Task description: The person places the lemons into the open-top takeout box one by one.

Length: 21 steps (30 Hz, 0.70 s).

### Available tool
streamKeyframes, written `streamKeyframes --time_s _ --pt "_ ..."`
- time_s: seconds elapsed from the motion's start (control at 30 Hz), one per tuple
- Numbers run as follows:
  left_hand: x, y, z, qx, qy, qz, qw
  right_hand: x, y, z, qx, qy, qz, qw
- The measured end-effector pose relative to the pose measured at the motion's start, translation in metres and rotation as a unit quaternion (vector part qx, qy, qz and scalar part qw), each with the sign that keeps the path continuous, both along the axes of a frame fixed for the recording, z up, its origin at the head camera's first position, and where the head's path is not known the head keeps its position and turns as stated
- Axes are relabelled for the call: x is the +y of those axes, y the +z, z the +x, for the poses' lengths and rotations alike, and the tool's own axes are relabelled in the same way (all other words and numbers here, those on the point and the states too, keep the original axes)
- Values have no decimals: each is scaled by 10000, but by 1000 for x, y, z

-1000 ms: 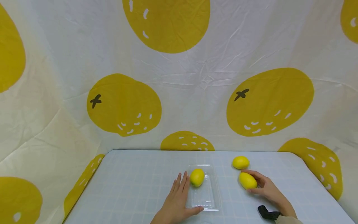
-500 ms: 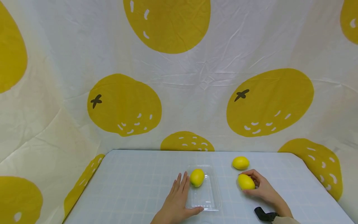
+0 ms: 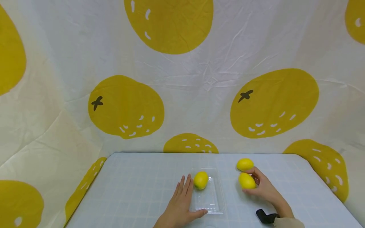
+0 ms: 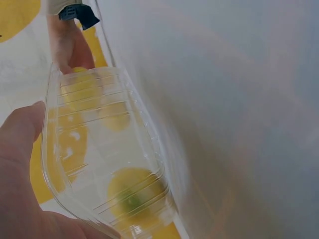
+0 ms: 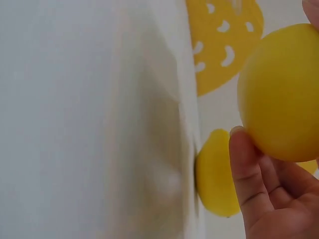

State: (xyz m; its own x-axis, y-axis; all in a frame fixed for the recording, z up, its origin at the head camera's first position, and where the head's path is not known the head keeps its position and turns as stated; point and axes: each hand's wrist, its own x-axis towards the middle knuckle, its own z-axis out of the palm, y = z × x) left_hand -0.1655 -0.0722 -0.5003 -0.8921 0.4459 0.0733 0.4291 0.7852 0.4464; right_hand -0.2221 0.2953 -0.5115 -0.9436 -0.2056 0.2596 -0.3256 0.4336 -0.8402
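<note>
Head view: lemon point(image 3: 246, 180) bears no label.

Pale checked table point(image 3: 137, 190): clear tray point(image 3: 212, 202), loose lemon point(image 3: 244, 164) at far side.

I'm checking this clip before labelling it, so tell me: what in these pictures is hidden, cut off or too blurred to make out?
- Head view: whether the held lemon is lifted off the table; the right hand covers its underside.
- Head view: the black strap at the right wrist, cut off by the bottom edge.
- Left wrist view: the lemon in the clear tray, smeared by the ribbed plastic.
- Right wrist view: the loose lemon, partly behind the thumb.
</note>
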Motion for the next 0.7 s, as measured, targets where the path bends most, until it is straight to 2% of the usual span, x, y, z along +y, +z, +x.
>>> streamKeyframes --time_s 0.17,0.33,0.53,0.7 --pt "0 0 0 115 -25 -50 9999 -13 16 -2 231 140 -80 9996" --pt "0 0 -2 33 -13 -102 9999 -30 29 -7 657 439 -246 9966" --pt "1 1 -2 -107 8 -65 9999 -55 40 -8 611 450 -282 9967" --pt "1 2 -2 -164 21 -68 9998 -75 41 -7 615 434 -139 9971"
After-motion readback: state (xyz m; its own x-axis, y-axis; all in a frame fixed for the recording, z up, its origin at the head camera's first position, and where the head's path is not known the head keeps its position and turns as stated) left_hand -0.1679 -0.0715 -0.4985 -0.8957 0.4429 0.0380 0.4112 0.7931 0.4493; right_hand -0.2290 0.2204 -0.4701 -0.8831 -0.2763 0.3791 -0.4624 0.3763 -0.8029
